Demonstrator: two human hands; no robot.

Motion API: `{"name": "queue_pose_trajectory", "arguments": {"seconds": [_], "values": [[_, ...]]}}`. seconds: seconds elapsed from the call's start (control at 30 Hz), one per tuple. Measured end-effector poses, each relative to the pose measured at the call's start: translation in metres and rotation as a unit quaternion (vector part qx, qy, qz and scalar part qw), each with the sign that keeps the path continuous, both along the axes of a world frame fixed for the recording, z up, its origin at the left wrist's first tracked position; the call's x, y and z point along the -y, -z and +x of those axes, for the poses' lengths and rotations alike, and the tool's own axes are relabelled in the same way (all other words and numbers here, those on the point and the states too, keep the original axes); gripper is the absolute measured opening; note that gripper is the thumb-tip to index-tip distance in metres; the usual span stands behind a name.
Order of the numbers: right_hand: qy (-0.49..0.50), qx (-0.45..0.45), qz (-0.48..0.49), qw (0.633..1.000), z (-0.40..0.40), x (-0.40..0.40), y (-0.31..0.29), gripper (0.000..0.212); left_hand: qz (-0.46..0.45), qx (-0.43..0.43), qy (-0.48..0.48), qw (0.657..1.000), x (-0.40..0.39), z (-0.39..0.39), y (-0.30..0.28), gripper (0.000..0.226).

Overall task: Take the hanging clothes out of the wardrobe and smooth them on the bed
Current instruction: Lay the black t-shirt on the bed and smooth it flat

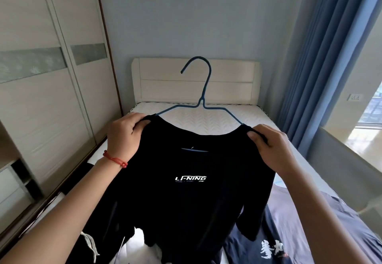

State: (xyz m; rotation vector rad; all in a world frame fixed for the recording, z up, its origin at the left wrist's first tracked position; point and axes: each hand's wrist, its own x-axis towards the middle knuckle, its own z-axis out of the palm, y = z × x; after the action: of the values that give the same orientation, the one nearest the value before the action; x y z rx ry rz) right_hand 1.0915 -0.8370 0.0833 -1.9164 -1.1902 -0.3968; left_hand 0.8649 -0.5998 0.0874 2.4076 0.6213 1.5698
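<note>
While each grip, left hand (124,133) and right hand (268,146), pinches a shoulder of the black T-shirt (186,191) held above the bed (206,119), slide the blue hanger (201,102) out between them before laying it flat.

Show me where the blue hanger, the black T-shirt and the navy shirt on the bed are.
blue hanger (207,81): head view, on the hook's straight stem.
black T-shirt (190,197): head view, on the chest below the white logo.
navy shirt (289,218): head view, on plain fabric above its white print.
</note>
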Motion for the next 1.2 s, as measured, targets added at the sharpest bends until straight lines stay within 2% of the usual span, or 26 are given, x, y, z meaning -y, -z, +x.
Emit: {"name": "queue_pose_trajectory", "arguments": {"seconds": [0.23, 0.47, 0.53, 0.63, 0.7, 0.73, 0.77, 0.8, 0.9, 0.97, 1.1, 1.2], "values": [[-0.038, 0.04, -0.007, 0.998, -0.019, -0.007, -0.018, 0.014, 0.02, 0.011, -0.011, 1.0, 0.008, -0.019, -0.01, 0.017], [-0.01, -0.04, 0.078, 0.996, -0.022, -0.013, -0.021, 0.011, 0.022, 0.008, -0.068, 0.997, 0.005, -0.045, -0.007, 0.015], [-0.008, -0.042, 0.091, 0.995, -0.018, -0.011, -0.023, 0.011, -0.047, 0.04, -0.034, 0.998, 0.002, -0.058, -0.008, 0.008], [-0.02, -0.052, 0.109, 0.992, -0.013, -0.008, -0.025, 0.012, -0.202, 0.055, 0.059, 0.976, -0.006, -0.07, -0.005, 0.027], [-0.028, -0.067, 0.132, 0.989, -0.012, -0.007, -0.026, 0.012, -0.274, -0.007, 0.089, 0.958, -0.012, -0.076, 0.004, 0.025], [-0.032, -0.075, 0.145, 0.986, -0.011, -0.007, -0.027, 0.013, -0.307, -0.048, 0.086, 0.947, -0.014, -0.079, 0.012, 0.012], [-0.034, -0.079, 0.156, 0.984, -0.011, -0.006, -0.028, 0.014, -0.328, -0.09, 0.072, 0.938, -0.017, -0.083, 0.022, 0.013], [-0.034, -0.082, 0.166, 0.982, -0.01, -0.004, -0.029, 0.014, -0.344, -0.123, 0.056, 0.929, -0.019, -0.087, 0.032, 0.026], [-0.014, -0.09, 0.182, 0.979, -0.002, 0.005, -0.032, 0.014, -0.368, -0.119, 0.05, 0.921, -0.019, -0.1, 0.05, 0.016], [-0.005, -0.09, 0.182, 0.979, -0.001, 0.013, -0.037, 0.014, -0.371, -0.113, 0.036, 0.921, -0.022, -0.112, 0.056, 0.021], [-0.01, -0.095, 0.19, 0.977, -0.007, 0.026, -0.047, 0.038, -0.394, 0.003, 0.035, 0.918, -0.022, -0.13, 0.051, 0.025], [0.001, -0.096, 0.195, 0.976, -0.006, 0.024, -0.048, 0.019, -0.361, 0.042, 0.021, 0.931, -0.018, -0.134, 0.046, 0.013]]}}
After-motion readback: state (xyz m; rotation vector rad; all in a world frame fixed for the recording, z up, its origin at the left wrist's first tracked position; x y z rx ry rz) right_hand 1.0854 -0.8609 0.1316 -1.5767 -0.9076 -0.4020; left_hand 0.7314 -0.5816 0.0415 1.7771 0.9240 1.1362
